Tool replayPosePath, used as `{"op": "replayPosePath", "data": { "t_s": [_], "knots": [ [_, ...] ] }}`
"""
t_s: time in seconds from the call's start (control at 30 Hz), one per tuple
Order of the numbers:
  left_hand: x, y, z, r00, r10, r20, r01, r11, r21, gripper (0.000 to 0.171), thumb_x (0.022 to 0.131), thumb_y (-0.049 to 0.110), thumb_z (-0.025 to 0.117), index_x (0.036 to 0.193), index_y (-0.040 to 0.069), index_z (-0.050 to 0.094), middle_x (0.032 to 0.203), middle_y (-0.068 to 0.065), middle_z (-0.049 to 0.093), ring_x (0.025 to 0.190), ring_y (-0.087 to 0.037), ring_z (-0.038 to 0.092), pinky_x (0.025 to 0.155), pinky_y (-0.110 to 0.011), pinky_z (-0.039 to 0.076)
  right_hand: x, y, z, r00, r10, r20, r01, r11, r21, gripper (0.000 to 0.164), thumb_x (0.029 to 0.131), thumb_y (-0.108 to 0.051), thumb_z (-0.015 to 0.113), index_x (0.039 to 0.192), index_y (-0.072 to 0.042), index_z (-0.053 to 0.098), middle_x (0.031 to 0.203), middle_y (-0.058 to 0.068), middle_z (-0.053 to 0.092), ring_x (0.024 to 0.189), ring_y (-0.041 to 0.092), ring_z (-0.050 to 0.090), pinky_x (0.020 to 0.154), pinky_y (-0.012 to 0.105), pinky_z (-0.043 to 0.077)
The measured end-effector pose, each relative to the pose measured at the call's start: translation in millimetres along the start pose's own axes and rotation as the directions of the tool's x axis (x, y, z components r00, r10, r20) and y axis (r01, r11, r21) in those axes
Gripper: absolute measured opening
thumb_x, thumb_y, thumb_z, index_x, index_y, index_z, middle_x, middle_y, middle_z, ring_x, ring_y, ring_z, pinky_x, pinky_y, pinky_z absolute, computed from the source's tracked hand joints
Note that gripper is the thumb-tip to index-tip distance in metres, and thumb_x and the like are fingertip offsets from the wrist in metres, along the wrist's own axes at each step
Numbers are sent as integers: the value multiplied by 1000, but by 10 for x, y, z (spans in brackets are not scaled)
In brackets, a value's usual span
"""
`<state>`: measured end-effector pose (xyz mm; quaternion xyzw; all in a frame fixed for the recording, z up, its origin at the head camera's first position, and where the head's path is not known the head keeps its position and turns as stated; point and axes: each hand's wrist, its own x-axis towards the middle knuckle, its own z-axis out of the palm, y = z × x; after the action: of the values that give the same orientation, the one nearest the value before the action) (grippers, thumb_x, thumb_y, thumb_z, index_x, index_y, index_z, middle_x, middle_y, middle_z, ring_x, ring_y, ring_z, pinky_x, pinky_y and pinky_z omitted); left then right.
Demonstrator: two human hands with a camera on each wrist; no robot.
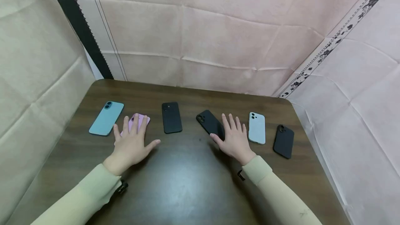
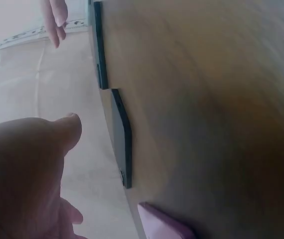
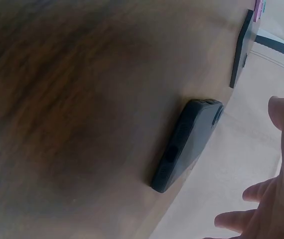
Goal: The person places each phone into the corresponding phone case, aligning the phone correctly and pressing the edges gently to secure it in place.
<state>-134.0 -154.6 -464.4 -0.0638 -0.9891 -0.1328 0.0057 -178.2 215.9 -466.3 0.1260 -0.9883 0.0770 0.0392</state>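
Observation:
My left hand (image 1: 129, 147) is spread above the table, palm down, its fingers overlapping a purple phone (image 1: 144, 118) in the head view. My right hand (image 1: 234, 140) is also spread palm down, held over the table, with its thumb and fingertips in front of a black phone (image 1: 208, 121) that lies at a slant. Neither hand holds anything. In the right wrist view a gap shows between that hand and the black phone (image 3: 187, 144). Between the hands lies another black phone (image 1: 172, 117). A pale blue phone (image 1: 257, 127) sits just right of my right hand.
A larger light blue phone (image 1: 106, 118) lies at the far left, and a dark phone (image 1: 283, 141) at the far right. All lie back up on the brown wooden table (image 1: 175, 183). Pale cloth (image 1: 203, 37) hangs behind and at both sides.

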Motion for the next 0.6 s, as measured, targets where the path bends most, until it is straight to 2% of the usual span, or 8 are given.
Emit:
{"op": "replayPosePath", "data": {
  "t_s": [0.07, 0.17, 0.27, 0.33, 0.47, 0.6],
  "knots": [
    [47, 16, -2, 1000, 8, -15, -9, 999, -37, 103, 84, 73, 50, 155, 7, 13, 157, -26, 8, 140, -51, -10, 103, -70, -11, 40, -31, 0, 1000, -5, 5, 4, 1000, 17, 94, 86, -77, 38, 156, -18, 15, 157, 17, 21, 142, 41, 16, 109, 64, 18],
    [133, 77, -15, 1000, 5, -10, -7, 990, -144, 107, 83, 74, 51, 155, 7, 7, 157, -26, 7, 140, -53, 0, 107, -69, 2, 95, -73, -3, 1000, 2, 19, -3, 999, 51, 95, 86, -77, 39, 156, -17, 14, 156, 17, 22, 140, 41, 22, 106, 62, 26],
    [244, 176, -34, 1000, -12, 13, 14, 967, -253, 112, 81, 75, 53, 155, 8, 3, 157, -26, 7, 139, -51, 12, 106, -66, 18, 145, -102, -10, 999, 22, 39, -25, 996, 84, 97, 85, -76, 42, 156, -17, 13, 156, 18, 22, 137, 41, 28, 101, 61, 36],
    [329, 250, -35, 999, -25, 34, 34, 952, -305, 114, 80, 75, 55, 155, 8, 1, 157, -26, 9, 138, -49, 20, 105, -64, 24, 172, -114, -20, 998, 41, 43, -45, 995, 93, 98, 85, -76, 44, 156, -17, 13, 155, 18, 23, 133, 42, 32, 95, 60, 42],
    [511, 368, 8, 997, -38, 63, 57, 936, -346, 117, 80, 72, 59, 154, 6, -2, 154, -29, 17, 132, -47, 34, 101, -61, 34, 225, -138, -43, 996, 83, 37, -86, 991, 101, 100, 83, -74, 49, 155, -15, 14, 150, 20, 30, 127, 42, 39, 89, 57, 47],
    [660, 406, 46, 991, -75, 109, 108, 933, -344, 120, 80, 69, 62, 153, 0, -3, 150, -33, 21, 126, -47, 40, 98, -60, 38, 274, -201, -63, 991, 117, 57, -123, 984, 125, 99, 84, -71, 53, 155, -12, 17, 144, 23, 35, 125, 43, 39, 90, 57, 46]
  ]
}}
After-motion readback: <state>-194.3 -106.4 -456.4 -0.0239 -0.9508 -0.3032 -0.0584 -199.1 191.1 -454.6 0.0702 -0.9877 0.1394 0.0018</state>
